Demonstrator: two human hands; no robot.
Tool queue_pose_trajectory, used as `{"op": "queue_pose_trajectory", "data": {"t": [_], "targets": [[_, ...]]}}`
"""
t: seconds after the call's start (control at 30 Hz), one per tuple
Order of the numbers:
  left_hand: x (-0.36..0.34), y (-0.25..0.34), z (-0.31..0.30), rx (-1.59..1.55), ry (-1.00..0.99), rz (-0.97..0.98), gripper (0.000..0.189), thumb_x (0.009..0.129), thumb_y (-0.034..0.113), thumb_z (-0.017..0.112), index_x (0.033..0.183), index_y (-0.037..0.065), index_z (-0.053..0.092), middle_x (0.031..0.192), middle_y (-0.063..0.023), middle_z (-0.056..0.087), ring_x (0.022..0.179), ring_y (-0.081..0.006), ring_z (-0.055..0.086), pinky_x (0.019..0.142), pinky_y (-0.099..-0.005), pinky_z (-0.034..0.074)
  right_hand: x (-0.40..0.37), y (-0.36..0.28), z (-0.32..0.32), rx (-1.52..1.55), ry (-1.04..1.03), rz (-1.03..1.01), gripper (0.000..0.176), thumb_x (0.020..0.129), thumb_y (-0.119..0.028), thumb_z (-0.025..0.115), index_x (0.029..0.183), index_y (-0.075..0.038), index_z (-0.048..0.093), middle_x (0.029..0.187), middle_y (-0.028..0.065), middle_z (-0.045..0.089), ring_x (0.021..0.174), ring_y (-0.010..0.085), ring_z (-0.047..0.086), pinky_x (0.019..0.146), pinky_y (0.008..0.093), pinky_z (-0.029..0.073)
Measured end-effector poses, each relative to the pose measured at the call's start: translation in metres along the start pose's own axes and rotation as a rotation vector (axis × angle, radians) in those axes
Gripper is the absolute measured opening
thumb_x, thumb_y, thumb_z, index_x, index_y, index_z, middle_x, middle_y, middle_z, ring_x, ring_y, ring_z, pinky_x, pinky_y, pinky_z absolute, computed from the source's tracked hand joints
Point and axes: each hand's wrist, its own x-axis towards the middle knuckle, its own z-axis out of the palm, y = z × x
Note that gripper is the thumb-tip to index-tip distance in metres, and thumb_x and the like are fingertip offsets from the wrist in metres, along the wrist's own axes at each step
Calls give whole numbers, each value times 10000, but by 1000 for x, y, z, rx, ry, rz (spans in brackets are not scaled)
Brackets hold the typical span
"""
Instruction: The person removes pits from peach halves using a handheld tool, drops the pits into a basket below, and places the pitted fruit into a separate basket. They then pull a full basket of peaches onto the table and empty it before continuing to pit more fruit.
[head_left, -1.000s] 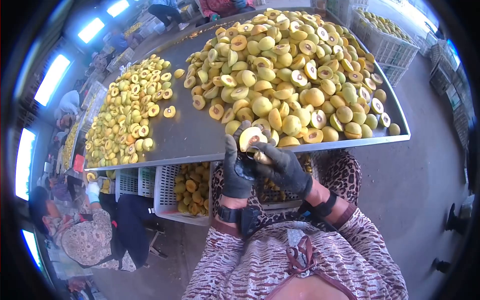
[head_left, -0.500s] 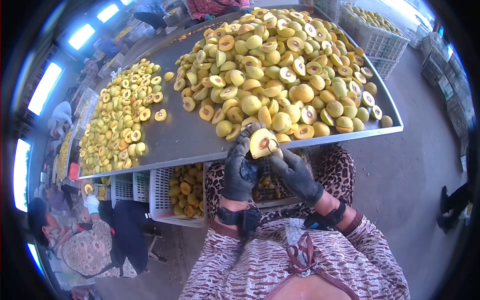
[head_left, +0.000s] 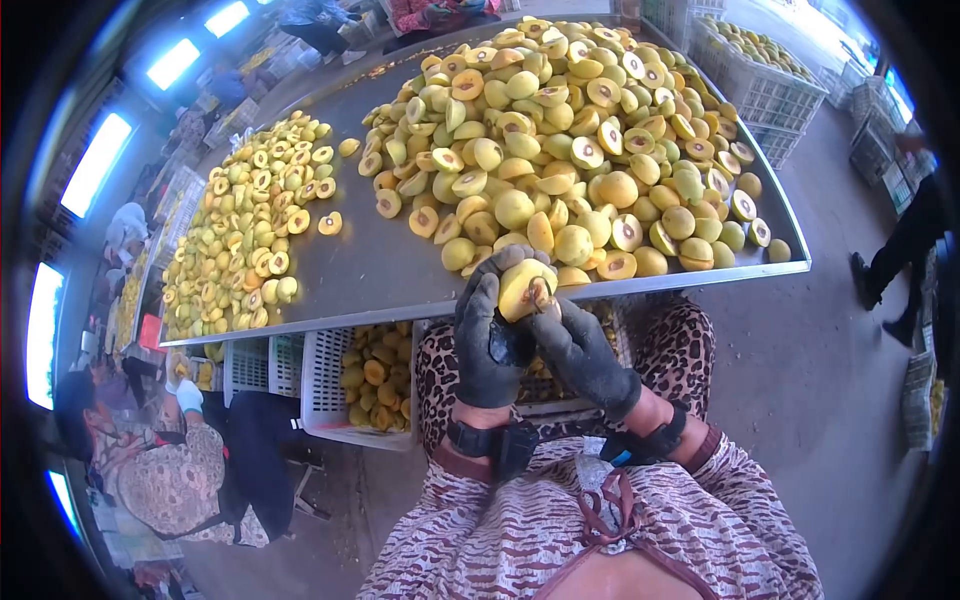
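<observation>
The left hand [head_left: 487,335], in a dark glove, holds one yellow fruit half [head_left: 514,293] above the person's lap, just beside the near edge of the tabletop [head_left: 375,245]. Its fingers are curled around the side of the fruit and press on it. The right hand [head_left: 592,362], also in a dark glove, comes close from the other side; its fingers are pressed together and seem to pinch a small pale thing [head_left: 551,307] at the brown core [head_left: 540,292]. Whether this is a tool or a piece of the fruit, one cannot tell. Compared with half a second earlier, the cut face is turned more toward the right hand, and the core looks rougher and raised. This probably means that the core is being loosened, but it does not look separated from the flesh. Behind the hands lies a large pile of fruit [head_left: 560,150], many pieces with the cut face visible, and well apart on the left is a smaller pile [head_left: 235,230]. Below the tabletop, a white crate [head_left: 318,385] carries more fruit pieces [head_left: 378,390].
</observation>
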Motion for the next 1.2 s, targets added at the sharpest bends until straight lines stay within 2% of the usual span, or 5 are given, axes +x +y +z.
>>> {"op": "queue_pose_trajectory", "data": {"t": [0.27, 0.47, 0.67, 0.73, 1.2], "targets": [[3, -16, -7, 165, 183, -23, 412, 1066, 375, 365, 1100, 34, 595, 1096, -160, 639, 989, -280, 650, 907, -379, 535, 1, 18, -3, -298, 26, -270, 255, 967, -179, 563, 1118, 25, 580, 881, 223, 675, 839, 393, 682, 690, 407, 511], [6, -13, 14, 165, 238, 35, 402, 1052, 353, 432, 980, 4, 617, 960, -146, 657, 909, -266, 667, 848, -378, 556, -2, 15, 0, -282, 61, -248, 268, 977, -197, 559, 1131, 21, 581, 892, 222, 678, 838, 374, 686, 695, 403, 510], [5, -15, 6, 115, 214, 4, 416, 1041, 389, 447, 928, 14, 586, 919, -163, 644, 847, -291, 675, 795, -413, 580, -15, 19, -7, -194, -18, -235, 290, 1004, -223, 530, 1141, 29, 579, 830, 94, 657, 734, 172, 608, 673, 341, 491], [4, -11, 5, 125, 219, -32, 420, 1039, 392, 452, 903, 16, 581, 879, -165, 646, 803, -293, 678, 758, -414, 586, -22, 13, -8, 25, -132, 84, 311, 1015, -265, 518, 1134, 15, 583, 814, 16, 616, 710, 100, 512, 641, 286, 458], [-16, 3, 29, 342, 166, 62, 442, 1046, 360, 436, 784, 28, 566, 747, -166, 659, 635, -236, 645, 627, -341, 551, -44, -13, -16, 429, -387, 323, 337, 1012, -419, 518, 1009, -86, 565, 634, -59, 471, 466, 34, 415, 401, 194, 291]]}}
